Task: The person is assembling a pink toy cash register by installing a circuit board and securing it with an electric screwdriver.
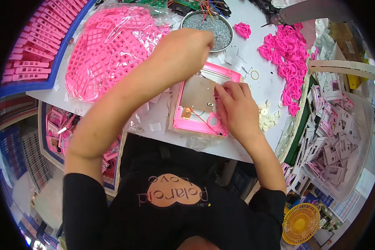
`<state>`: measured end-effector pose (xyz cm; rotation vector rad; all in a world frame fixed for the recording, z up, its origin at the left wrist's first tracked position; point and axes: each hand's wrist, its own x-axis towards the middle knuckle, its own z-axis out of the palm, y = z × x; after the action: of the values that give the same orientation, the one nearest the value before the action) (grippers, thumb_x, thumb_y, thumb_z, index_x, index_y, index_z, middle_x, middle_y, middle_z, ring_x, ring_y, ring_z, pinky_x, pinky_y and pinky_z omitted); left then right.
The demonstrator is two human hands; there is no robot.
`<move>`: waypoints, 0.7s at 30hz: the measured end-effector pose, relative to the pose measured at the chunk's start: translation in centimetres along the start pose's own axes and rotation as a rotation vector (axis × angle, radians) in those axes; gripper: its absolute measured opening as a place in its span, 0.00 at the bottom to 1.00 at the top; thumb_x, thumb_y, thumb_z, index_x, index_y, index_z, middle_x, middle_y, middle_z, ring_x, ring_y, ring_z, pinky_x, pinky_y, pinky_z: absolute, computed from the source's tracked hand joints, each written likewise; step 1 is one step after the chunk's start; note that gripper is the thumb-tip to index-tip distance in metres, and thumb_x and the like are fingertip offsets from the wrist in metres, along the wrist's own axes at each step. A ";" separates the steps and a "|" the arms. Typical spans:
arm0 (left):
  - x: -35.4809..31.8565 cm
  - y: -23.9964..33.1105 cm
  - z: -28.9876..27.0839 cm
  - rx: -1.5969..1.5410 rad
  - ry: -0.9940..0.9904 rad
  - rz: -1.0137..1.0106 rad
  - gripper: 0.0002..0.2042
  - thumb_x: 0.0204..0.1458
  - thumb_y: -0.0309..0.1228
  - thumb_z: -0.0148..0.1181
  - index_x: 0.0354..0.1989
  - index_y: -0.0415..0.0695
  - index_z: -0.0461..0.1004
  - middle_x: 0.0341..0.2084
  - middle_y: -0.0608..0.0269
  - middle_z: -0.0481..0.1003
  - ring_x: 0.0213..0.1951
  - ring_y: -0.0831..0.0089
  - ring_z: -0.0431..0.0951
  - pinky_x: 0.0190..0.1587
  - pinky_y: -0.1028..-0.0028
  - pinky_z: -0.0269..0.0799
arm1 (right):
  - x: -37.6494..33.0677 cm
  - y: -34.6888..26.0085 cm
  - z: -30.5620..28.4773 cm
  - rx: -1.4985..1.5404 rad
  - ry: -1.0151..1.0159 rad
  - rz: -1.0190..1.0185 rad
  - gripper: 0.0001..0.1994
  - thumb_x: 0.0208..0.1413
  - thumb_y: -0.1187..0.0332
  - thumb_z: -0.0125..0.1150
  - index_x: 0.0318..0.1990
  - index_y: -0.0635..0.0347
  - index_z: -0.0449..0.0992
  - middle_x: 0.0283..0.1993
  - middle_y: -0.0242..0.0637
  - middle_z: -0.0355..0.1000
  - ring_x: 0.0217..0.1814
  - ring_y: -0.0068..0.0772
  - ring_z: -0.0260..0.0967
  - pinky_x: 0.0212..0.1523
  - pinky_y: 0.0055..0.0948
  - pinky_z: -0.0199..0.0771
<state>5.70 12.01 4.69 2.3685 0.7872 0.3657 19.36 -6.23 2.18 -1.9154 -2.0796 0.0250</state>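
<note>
Screws [217, 32] fill a bowl [232, 35] partly behind left hand [190, 48]; right hand [239, 106] touches plate [197, 93], both grips unclear.

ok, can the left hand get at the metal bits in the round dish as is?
Likely yes: the left hand is at the near rim of the dish, and the metal bits lie uncovered. Wires reach over the far side only.

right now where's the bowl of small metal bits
In the head view, the bowl is at the top, just right of center, between the bag of pink parts and a loose pink piece, beyond the pink case.
</note>
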 end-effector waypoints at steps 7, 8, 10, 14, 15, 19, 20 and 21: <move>-1.5 -2.2 4.0 0.111 0.208 -0.062 0.09 0.52 0.34 0.63 0.34 0.41 0.81 0.33 0.55 0.80 0.37 0.55 0.79 0.41 0.58 0.73 | 0.5 -0.9 -0.6 -0.042 -0.117 0.021 0.19 0.48 0.74 0.65 0.51 0.65 0.79 0.45 0.40 0.72 0.50 0.43 0.69 0.45 0.36 0.77; -1.3 -2.1 4.4 0.079 0.236 -0.001 0.09 0.51 0.34 0.65 0.34 0.42 0.81 0.33 0.56 0.80 0.37 0.56 0.79 0.41 0.59 0.73 | 0.5 -0.4 -0.7 -0.025 -0.111 0.013 0.19 0.49 0.74 0.65 0.50 0.65 0.79 0.45 0.40 0.73 0.49 0.43 0.70 0.45 0.36 0.77; -1.7 -1.9 4.6 0.046 0.335 0.141 0.08 0.49 0.33 0.67 0.33 0.43 0.82 0.32 0.58 0.79 0.36 0.58 0.79 0.40 0.60 0.72 | 1.0 1.2 -0.9 0.100 -0.004 -0.001 0.14 0.51 0.71 0.65 0.46 0.63 0.80 0.41 0.39 0.73 0.44 0.40 0.71 0.40 0.36 0.76; -3.0 -0.6 3.8 -0.050 0.352 0.238 0.05 0.47 0.32 0.68 0.30 0.45 0.82 0.31 0.61 0.79 0.37 0.60 0.80 0.43 0.58 0.67 | 3.1 1.5 -0.9 0.519 0.180 0.251 0.11 0.53 0.67 0.68 0.43 0.61 0.81 0.36 0.39 0.76 0.34 0.37 0.73 0.35 0.34 0.76; -3.4 -0.4 3.8 -0.059 0.321 0.218 0.05 0.47 0.31 0.68 0.31 0.44 0.82 0.30 0.61 0.79 0.35 0.62 0.79 0.41 0.60 0.68 | 3.4 1.1 -0.5 0.624 0.184 0.277 0.11 0.53 0.67 0.69 0.41 0.62 0.81 0.34 0.41 0.76 0.29 0.35 0.73 0.32 0.31 0.75; -4.2 -0.3 3.5 -0.225 0.199 0.114 0.07 0.48 0.29 0.68 0.32 0.41 0.80 0.26 0.61 0.78 0.28 0.64 0.77 0.33 0.66 0.69 | 3.0 0.9 0.3 0.626 0.200 0.240 0.07 0.54 0.70 0.67 0.37 0.64 0.81 0.32 0.39 0.76 0.29 0.33 0.74 0.29 0.30 0.73; -4.4 -0.3 3.6 -0.302 0.165 0.078 0.07 0.48 0.29 0.68 0.32 0.40 0.80 0.24 0.60 0.77 0.26 0.65 0.77 0.32 0.67 0.69 | 2.8 0.8 0.3 0.644 0.196 0.252 0.07 0.54 0.71 0.67 0.37 0.63 0.81 0.32 0.39 0.76 0.30 0.34 0.74 0.29 0.30 0.73; -4.6 -0.3 3.7 -0.324 0.174 0.097 0.07 0.48 0.29 0.68 0.32 0.40 0.80 0.24 0.60 0.77 0.25 0.64 0.77 0.30 0.67 0.69 | 2.7 0.7 0.3 0.661 0.193 0.265 0.06 0.54 0.71 0.67 0.37 0.63 0.81 0.32 0.39 0.77 0.30 0.35 0.74 0.29 0.31 0.74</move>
<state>3.53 7.68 1.28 2.0929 0.6364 0.6939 19.84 -3.50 2.31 -1.6686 -1.4311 0.4994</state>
